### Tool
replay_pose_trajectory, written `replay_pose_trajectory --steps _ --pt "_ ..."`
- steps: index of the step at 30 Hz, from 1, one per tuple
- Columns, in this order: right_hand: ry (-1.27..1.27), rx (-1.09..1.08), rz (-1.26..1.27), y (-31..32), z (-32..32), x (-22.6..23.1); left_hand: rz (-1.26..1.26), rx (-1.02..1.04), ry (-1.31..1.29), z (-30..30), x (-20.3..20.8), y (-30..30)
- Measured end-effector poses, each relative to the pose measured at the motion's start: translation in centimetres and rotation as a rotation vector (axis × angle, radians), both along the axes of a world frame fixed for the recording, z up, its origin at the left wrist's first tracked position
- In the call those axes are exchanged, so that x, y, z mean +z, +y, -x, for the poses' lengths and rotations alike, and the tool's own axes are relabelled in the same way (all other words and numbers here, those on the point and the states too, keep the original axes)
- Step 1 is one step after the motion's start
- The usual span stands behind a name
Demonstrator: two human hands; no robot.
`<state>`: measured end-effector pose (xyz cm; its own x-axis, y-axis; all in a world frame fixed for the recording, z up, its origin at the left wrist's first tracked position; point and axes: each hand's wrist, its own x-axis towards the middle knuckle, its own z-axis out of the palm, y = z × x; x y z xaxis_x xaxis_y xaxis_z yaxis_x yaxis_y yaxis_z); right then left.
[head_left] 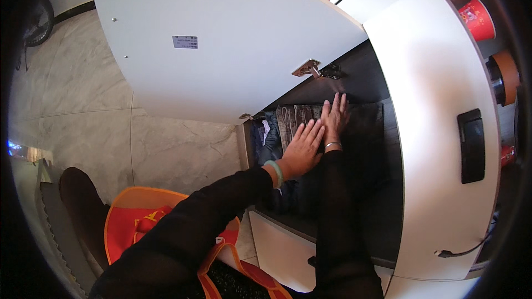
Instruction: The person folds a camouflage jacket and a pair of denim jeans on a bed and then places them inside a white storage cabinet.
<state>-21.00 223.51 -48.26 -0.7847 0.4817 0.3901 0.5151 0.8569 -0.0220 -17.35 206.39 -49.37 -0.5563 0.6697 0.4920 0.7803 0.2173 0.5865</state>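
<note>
Both hands reach into an opened cabinet and lie on a stack of folded clothes. My left hand (302, 147), with a pale green bangle at its wrist, rests flat with fingers stretched out over a brownish patterned garment (286, 120). Just to its right and a little farther in, my right hand (334, 119), with a silver bracelet, presses down with fingers extended. Neither hand grips anything. Dark folded clothes (366, 133) lie to the right of my right hand, partly lost in shadow. Dark blue clothing (271, 141) fills the stack's left side.
The white cabinet door (221, 50) stands open on metal hinges (306, 68). On the right is the white cabinet top (432, 133) with a black inset plate (472, 145) and a loose cable (463, 253). A red cup (477, 19) stands on the shelf beyond. A red-orange apron (124, 221) hangs below my left arm.
</note>
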Motion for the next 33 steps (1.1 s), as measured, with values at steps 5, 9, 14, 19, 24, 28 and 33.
replay_pose_trajectory --steps 5,9,14,19,24,28,33 --pt "-0.331 -0.055 0.017 0.0 -3.4 -6.3 0.203 -0.085 -0.080 -1.6 -4.7 0.5" --pt "-0.157 0.090 0.132 3.0 -2.1 -3.5 0.300 -0.123 -0.032 -0.5 -2.0 0.4" --pt "0.000 -0.413 -0.090 8.5 -6.2 0.3 0.074 -0.331 0.054 -2.6 0.4 0.8" --pt "-0.265 -0.588 0.111 11.9 -8.5 -4.5 0.283 -0.447 0.070 -4.5 -2.9 2.2" --pt "-0.117 -0.295 0.473 16.3 -10.2 -1.6 0.338 -0.520 0.025 -3.7 -1.4 2.2" --pt "0.209 -0.457 0.043 20.0 -16.3 2.0 0.274 -0.500 0.102 -2.8 1.9 0.9" --pt "-0.218 -0.765 -0.090 16.9 -17.5 -4.1 0.305 -0.459 0.085 -1.2 -2.7 1.7"
